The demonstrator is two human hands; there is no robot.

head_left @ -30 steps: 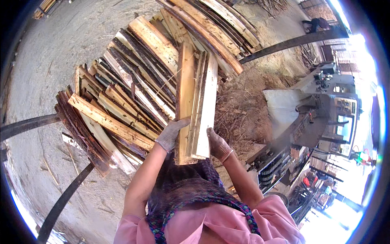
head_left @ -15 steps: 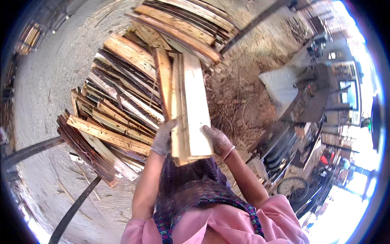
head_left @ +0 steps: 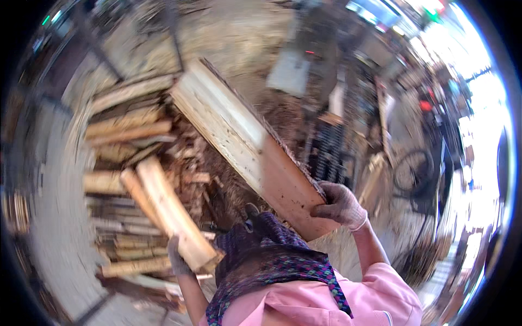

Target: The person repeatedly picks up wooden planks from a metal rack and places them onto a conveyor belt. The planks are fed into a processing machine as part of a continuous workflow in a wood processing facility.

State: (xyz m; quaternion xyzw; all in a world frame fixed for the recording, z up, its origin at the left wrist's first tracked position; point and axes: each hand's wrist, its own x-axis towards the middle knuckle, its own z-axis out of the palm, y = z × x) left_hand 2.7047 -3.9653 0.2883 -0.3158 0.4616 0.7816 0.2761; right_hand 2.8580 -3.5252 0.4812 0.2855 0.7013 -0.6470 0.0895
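wide board (head_left: 247, 149), up and to the left of the fingers of the right hand (head_left: 342, 207), long axis slanting from upper left to lower right, bark along the upper right edge. gripped by that gloved hand near the lower end, thumb laid over the broad face; the nearer hand by far, with the far end well apart from both. to the left, a gap away, narrow boards (head_left: 176, 214), more steeply slanted, closed on near their lower end by the left hand (head_left: 178, 258), set against their left edge. beyond, at left, a pile of boards (head_left: 130, 127); below, a dark patterned apron (head_left: 266, 247). hidden: the left fingers, mostly beneath the wood, and the right fingers behind the edge. hard to make out: whether one board or several stacked at the layered left side of the wide piece; cannot tell. pile and background smeared by blur, left forearm cut off at the lower edge.
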